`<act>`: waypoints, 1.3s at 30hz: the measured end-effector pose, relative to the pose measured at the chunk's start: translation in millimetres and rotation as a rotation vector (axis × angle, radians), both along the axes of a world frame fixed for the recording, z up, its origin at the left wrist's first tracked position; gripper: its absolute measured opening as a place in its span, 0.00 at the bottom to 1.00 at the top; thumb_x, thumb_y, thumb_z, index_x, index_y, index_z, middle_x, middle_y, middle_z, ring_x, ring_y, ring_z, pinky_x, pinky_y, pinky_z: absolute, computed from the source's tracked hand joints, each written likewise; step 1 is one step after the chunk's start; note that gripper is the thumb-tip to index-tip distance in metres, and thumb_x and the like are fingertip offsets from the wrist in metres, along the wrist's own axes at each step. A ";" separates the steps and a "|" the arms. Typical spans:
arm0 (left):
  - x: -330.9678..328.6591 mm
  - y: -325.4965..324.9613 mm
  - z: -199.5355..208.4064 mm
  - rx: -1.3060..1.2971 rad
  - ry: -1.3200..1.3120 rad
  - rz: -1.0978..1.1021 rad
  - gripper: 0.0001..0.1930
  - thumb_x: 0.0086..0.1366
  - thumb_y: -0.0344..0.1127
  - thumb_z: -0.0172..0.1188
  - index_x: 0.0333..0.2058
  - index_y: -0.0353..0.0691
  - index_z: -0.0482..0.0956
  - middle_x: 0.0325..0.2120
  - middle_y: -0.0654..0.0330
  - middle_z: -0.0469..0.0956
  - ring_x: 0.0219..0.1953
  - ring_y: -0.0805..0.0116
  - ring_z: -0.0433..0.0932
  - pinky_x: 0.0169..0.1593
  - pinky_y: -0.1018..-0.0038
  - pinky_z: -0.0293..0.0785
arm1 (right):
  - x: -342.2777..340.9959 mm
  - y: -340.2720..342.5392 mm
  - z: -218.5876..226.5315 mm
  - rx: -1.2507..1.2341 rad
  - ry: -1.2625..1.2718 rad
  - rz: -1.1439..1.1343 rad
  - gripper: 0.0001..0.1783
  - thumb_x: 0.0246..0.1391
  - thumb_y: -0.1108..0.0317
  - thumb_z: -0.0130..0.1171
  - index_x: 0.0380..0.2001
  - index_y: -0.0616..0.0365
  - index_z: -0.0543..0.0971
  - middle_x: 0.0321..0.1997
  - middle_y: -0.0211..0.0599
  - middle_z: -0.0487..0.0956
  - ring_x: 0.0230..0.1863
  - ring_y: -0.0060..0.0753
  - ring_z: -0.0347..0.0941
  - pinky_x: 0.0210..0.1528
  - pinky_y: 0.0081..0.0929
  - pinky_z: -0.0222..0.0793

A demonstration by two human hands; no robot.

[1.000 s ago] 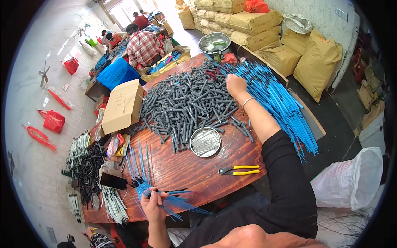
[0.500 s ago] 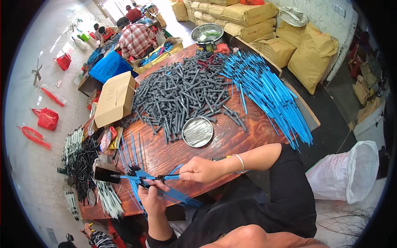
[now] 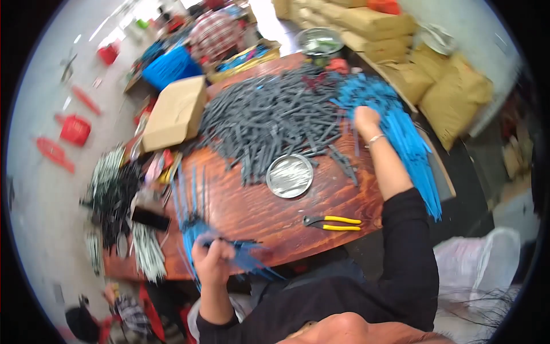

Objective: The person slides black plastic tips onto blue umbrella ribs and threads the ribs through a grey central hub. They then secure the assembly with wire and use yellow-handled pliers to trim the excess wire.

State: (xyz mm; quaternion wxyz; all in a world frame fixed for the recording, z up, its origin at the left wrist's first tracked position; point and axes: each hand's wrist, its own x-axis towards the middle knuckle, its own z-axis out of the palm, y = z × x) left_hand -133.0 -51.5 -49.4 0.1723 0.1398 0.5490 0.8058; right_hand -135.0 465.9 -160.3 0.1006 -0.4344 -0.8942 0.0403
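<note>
My left hand point(image 3: 211, 259) hovers at the near left edge of the table with its fingers curled and blurred. Beneath and around it lies a loose bunch of thin blue rods point(image 3: 252, 265) with dark ends. Whatever the fingers hold, if anything, cannot be made out. My right arm is stretched far forward, and my right hand point(image 3: 366, 119) is at the inner edge of a big pile of blue rods point(image 3: 409, 146). Its fingertips are hidden and smeared by motion. Pliers with yellow handles point(image 3: 341, 222) lie on the table between my arms.
A heap of grey tube-shaped parts point(image 3: 269, 112) covers the middle of the wooden table point(image 3: 246, 206). Before it stands a round metal dish point(image 3: 290, 176) of thin clear strips. A cardboard box point(image 3: 175, 113), a phone point(image 3: 150, 218) and pale rods point(image 3: 148, 252) are at left. Other people sit nearby.
My right hand has left the blue rod it gripped by my left hand and swung far forward to the blue pile. The pliers have come into sight. The whole view has shifted.
</note>
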 end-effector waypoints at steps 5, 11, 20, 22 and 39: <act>-19.2 14.9 5.5 -0.296 0.126 -0.119 0.10 0.58 0.24 0.54 0.40 0.30 0.72 0.35 0.53 0.77 0.37 0.68 0.76 0.43 0.74 0.72 | 1.1 -4.1 28.4 0.334 0.100 0.032 0.10 0.48 0.69 0.46 0.26 0.61 0.77 0.28 0.51 0.78 0.32 0.51 0.76 0.30 0.44 0.73; -21.0 4.5 2.0 -0.182 0.009 -0.171 0.14 0.58 0.22 0.50 0.45 0.29 0.69 0.40 0.51 0.75 0.44 0.63 0.75 0.48 0.69 0.72 | -28.0 -18.0 60.6 0.366 0.038 0.215 0.09 0.53 0.66 0.44 0.31 0.61 0.71 0.27 0.49 0.77 0.30 0.52 0.75 0.31 0.45 0.72; -17.2 -15.6 -0.9 -0.016 -0.081 -0.207 0.18 0.56 0.19 0.49 0.47 0.32 0.68 0.43 0.47 0.73 0.44 0.59 0.75 0.49 0.64 0.72 | 15.6 -78.5 163.4 0.481 0.163 0.350 0.12 0.56 0.59 0.47 0.31 0.59 0.68 0.25 0.52 0.76 0.29 0.53 0.74 0.29 0.46 0.69; -15.6 -23.5 -1.3 -0.006 -0.140 -0.165 0.17 0.56 0.19 0.49 0.47 0.32 0.68 0.43 0.47 0.74 0.43 0.58 0.76 0.48 0.64 0.72 | 35.9 -128.0 203.2 0.411 0.277 0.426 0.11 0.57 0.62 0.46 0.32 0.59 0.68 0.26 0.53 0.76 0.29 0.54 0.73 0.27 0.47 0.65; 15.2 -39.0 10.4 0.210 0.033 -0.227 0.16 0.57 0.25 0.55 0.45 0.35 0.69 0.32 0.53 0.76 0.39 0.62 0.77 0.45 0.69 0.72 | 84.2 -383.5 118.2 -0.888 0.598 1.128 0.07 0.51 0.73 0.51 0.35 0.63 0.72 0.20 0.36 0.74 0.24 0.28 0.73 0.27 0.24 0.68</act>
